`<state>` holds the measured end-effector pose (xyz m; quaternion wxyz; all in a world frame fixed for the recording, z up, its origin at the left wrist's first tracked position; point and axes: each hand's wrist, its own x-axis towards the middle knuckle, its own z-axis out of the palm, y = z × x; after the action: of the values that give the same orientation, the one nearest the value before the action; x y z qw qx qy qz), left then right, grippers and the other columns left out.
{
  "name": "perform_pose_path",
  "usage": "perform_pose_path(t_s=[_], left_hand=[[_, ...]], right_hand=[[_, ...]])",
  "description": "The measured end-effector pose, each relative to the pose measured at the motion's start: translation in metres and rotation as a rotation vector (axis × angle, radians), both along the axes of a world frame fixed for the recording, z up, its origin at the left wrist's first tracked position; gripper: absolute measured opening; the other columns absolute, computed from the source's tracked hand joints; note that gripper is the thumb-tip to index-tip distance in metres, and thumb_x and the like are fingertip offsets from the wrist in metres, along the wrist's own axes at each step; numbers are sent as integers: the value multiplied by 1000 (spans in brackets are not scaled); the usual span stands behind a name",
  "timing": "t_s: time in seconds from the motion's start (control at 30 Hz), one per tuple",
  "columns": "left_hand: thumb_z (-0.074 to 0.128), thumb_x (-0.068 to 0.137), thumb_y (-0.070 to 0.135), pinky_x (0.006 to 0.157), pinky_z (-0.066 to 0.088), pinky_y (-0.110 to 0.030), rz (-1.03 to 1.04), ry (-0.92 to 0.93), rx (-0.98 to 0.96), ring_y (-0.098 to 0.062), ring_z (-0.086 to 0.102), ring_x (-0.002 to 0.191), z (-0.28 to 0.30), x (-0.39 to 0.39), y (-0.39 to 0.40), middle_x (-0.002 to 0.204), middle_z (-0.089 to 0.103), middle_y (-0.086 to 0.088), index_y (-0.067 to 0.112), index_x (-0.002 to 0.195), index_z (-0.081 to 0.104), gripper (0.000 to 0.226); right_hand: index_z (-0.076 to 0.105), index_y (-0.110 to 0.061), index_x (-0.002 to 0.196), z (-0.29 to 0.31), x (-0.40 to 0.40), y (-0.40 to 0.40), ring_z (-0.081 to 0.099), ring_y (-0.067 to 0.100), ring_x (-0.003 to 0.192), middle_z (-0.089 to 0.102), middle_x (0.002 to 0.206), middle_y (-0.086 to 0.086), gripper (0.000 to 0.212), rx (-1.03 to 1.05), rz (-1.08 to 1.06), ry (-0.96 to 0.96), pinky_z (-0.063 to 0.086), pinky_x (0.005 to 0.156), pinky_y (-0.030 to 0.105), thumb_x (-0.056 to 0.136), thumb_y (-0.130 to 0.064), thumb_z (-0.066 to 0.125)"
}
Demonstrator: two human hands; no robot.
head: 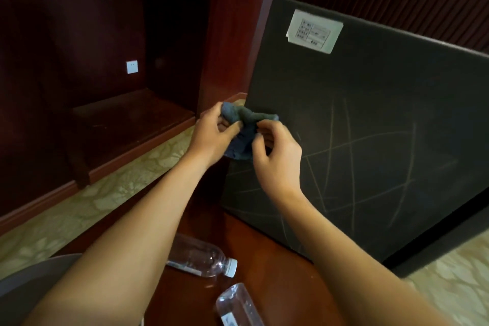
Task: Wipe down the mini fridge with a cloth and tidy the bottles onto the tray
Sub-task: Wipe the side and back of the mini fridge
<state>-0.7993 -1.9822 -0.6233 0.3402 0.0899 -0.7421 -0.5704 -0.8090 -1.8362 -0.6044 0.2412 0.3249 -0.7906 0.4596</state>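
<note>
The black mini fridge [370, 119] stands at the right, its broad scratched face toward me and a white label near its top. In front of its left edge both hands hold a crumpled blue-grey cloth [246, 130]. My left hand [211, 135] grips the cloth's left end and my right hand [275, 156] pinches its right end. Two clear plastic bottles lie on their sides on a reddish-brown wooden surface [270, 262] below: one with a white cap [203, 259], partly behind my left forearm, and another [238, 304] at the bottom edge.
A dark red wooden cabinet [225, 34] with an open recess and a white wall socket [131, 67] fills the left. Pale patterned carpet [111, 193] runs along its base and shows again at the lower right. A grey curved object [29, 278] sits at the lower left.
</note>
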Motion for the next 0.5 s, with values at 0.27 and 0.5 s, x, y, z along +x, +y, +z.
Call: perform_pose_path(t_s=[0.27, 0.5], left_hand=[[65, 92, 13, 93, 53, -45, -39, -334, 3, -22, 65, 106, -79, 7, -3, 115, 67, -7, 13, 119, 56, 29], [55, 95, 14, 74, 44, -31, -53, -693, -92, -28, 62, 98, -119, 9, 4, 111, 63, -13, 11, 137, 40, 45]], right_hand=[[67, -8, 116, -71, -1, 8, 66, 18, 97, 69, 107, 7, 28, 171, 62, -180, 54, 87, 38, 90, -8, 56], [65, -10, 123, -118, -3, 5, 65, 18, 106, 68, 118, 8, 33, 304, 99, -374, 52, 94, 32, 92, -11, 54]])
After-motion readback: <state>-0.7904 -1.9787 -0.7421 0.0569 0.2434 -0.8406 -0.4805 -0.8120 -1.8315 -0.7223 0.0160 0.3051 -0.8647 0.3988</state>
